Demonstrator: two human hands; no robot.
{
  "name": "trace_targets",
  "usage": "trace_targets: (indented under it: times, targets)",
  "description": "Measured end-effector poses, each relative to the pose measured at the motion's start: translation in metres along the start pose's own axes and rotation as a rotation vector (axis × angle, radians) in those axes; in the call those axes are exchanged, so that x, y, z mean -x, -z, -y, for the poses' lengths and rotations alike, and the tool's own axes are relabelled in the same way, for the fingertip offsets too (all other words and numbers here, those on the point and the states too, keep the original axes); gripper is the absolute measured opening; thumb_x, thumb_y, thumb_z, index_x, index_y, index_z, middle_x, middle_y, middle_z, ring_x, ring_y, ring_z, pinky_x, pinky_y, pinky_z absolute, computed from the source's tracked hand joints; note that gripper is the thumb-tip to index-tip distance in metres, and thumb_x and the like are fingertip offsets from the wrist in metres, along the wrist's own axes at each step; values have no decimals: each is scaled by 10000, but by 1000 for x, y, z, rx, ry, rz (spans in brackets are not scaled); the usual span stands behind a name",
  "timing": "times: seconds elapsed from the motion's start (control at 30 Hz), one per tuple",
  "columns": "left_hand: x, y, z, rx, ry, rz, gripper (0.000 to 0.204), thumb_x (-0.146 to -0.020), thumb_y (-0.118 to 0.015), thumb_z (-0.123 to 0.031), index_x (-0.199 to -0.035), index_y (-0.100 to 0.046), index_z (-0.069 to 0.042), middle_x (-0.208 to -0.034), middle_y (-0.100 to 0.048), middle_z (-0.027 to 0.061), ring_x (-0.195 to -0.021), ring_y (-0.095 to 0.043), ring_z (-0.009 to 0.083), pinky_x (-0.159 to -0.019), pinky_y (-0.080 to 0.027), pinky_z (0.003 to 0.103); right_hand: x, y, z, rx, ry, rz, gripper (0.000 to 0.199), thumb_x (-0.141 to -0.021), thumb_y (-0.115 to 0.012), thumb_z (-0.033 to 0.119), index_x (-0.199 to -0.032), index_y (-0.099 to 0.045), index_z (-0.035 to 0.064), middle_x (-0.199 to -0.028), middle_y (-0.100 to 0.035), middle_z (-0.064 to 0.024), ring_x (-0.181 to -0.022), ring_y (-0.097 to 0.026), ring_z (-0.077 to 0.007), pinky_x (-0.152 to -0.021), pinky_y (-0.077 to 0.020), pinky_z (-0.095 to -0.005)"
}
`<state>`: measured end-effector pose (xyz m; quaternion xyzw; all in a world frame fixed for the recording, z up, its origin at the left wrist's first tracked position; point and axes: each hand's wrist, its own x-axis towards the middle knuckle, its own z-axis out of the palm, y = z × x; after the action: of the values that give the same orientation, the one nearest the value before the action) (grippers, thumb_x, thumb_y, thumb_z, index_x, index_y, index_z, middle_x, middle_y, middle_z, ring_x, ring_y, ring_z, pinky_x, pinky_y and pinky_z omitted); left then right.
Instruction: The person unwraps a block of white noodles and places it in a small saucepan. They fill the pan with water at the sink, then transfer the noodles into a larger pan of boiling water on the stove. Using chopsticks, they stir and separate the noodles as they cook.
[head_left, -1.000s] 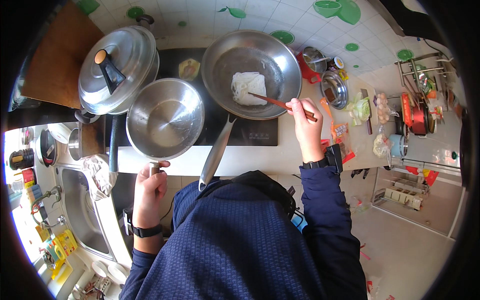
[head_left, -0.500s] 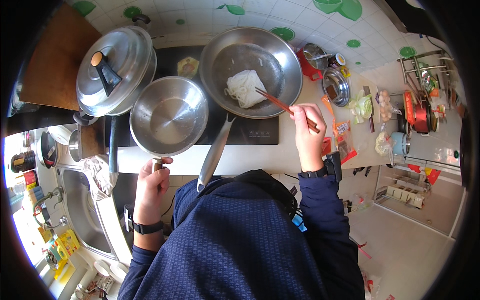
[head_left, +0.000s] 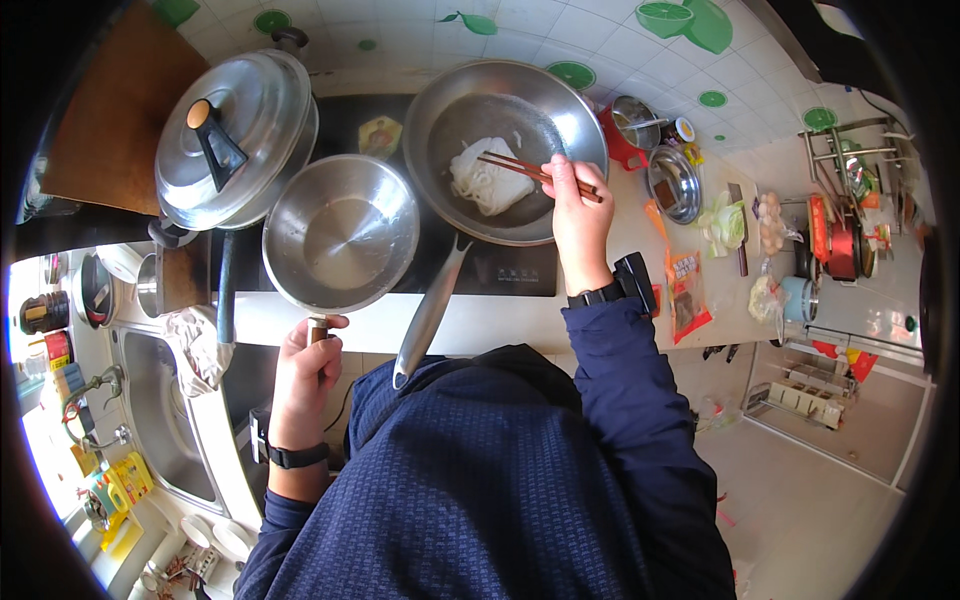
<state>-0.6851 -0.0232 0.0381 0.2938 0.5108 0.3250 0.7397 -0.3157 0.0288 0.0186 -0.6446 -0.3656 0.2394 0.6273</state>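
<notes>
My left hand [head_left: 306, 362] is closed round the handle of a small steel saucepan [head_left: 341, 240], which looks nearly empty with a wet, shiny bottom. In my right hand [head_left: 580, 220] is a pair of brown chopsticks [head_left: 520, 167], their tips over a clump of white noodles [head_left: 488, 178]. The noodles lie in a wide steel wok [head_left: 430, 190], whose long handle [head_left: 430, 315] points toward me with no hand on it. The saucepan is held just to the left of the wok handle, over the near edge of the black cooktop [head_left: 510, 272].
A big lidded pot [head_left: 235, 135] stands at the left, its handle jutting toward me. On the right lie a red pot [head_left: 622, 135], a steel bowl [head_left: 675, 187], cabbage [head_left: 718, 222], a knife [head_left: 742, 262], eggs [head_left: 770, 225] and an orange food packet [head_left: 688, 295]. A sink [head_left: 165, 430] is at lower left.
My right hand has moved left and up over the wok's right rim, and the chopsticks now lie flatter across the noodles. The left hand and saucepan have barely moved.
</notes>
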Motion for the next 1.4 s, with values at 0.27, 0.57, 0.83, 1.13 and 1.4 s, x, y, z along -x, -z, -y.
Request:
trace_targets:
  times: [0.27, 0.57, 0.83, 1.13, 1.4]
  targets:
    - [1, 3, 2, 34, -19, 1, 240, -850, -574, -54, -1062, -657, 20, -534, -454, -22, -405, -358, 58, -409, -284, 199, -10, 0, -3, -74, 4, 42, 211, -964, -689, 152, -883, -664, -41, -913, -633, -58, -812, -658, -144, -747, -562, -272]
    - [-3, 2, 4, 52, -8, 22, 240, -859, -562, -26, -1076, -644, 33, -554, -455, -27, -434, -352, 57, -427, -265, 208, 8, 39, -4, 63, 49, 112, 122, -951, -684, 88, -956, -701, -33, -978, -622, -42, -845, -640, -122, -755, -540, -261]
    - [2, 3, 8, 21, 2, -37, 229, -857, -590, -63, -1062, -653, 19, -545, -455, -26, -417, -354, 57, -406, -279, 201, 48, 77, 17, 325, 216, 214, 69, -911, -718, 43, -933, -713, -22, -912, -637, -63, -790, -616, -144, -709, -492, -260]
    - [1, -4, 2, -38, 1, 13, 247, -855, -572, -62, -1074, -651, 23, -552, -445, -26, -421, -358, 57, -412, -283, 198, 58, 63, 10, 320, 228, 162, 79, -895, -740, 58, -911, -714, -16, -865, -633, -61, -748, -599, -146, -672, -476, -265]
    - [6, -2, 7, -24, 12, -24, 240, -854, -571, -56, -1066, -648, 26, -548, -446, -24, -423, -361, 61, -421, -287, 200, 58, 65, 9, 202, 195, 54, 113, -926, -718, 80, -890, -701, -25, -840, -601, -40, -702, -564, -114, -637, -443, -243]
